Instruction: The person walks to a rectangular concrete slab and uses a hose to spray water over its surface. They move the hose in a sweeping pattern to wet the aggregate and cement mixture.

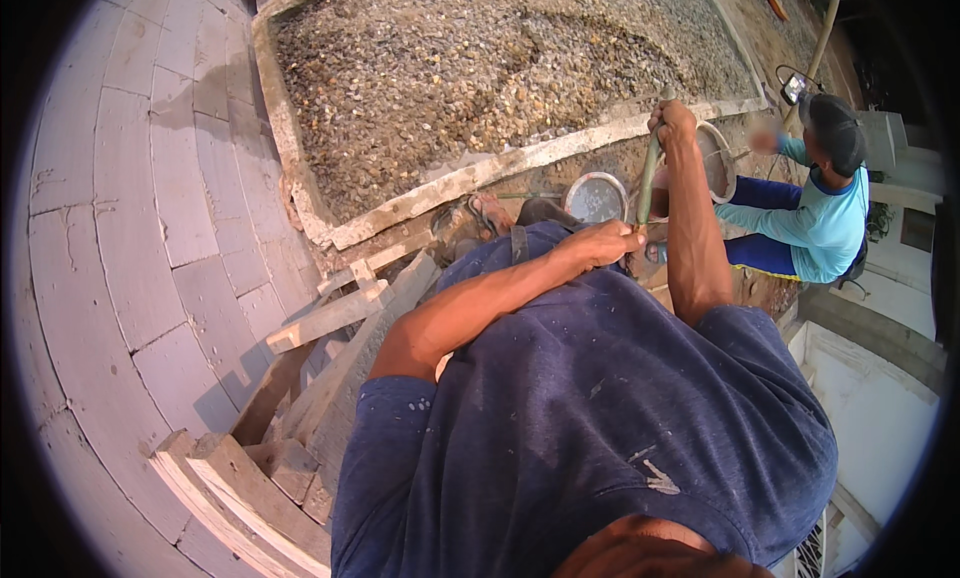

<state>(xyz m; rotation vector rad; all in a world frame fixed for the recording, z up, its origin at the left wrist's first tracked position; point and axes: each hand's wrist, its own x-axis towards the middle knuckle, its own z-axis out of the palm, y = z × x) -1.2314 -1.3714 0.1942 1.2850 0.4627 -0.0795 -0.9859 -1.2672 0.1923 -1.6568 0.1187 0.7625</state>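
My right hand (677, 126) is closed around the upper part of a greenish wooden handle (648, 178), raised in front of me. Lower down, my left hand (606, 244) grips the same handle near my waist, with the forearm across my body. The handle is tilted, its top just past my right fist. Whatever is at its other end is hidden, so the kind of tool cannot be told. Just beyond my left hand stands a round bucket (597, 197) with greyish contents. A second bucket (716, 162) is beside my right forearm.
Wet gravel (470, 88) fills a bed with a pale raised rim (480, 176) ahead. A co-worker in a light blue shirt (835, 223) is close on the right. Wooden planks (335, 318) stack up at left, beside a grey block wall (150, 208).
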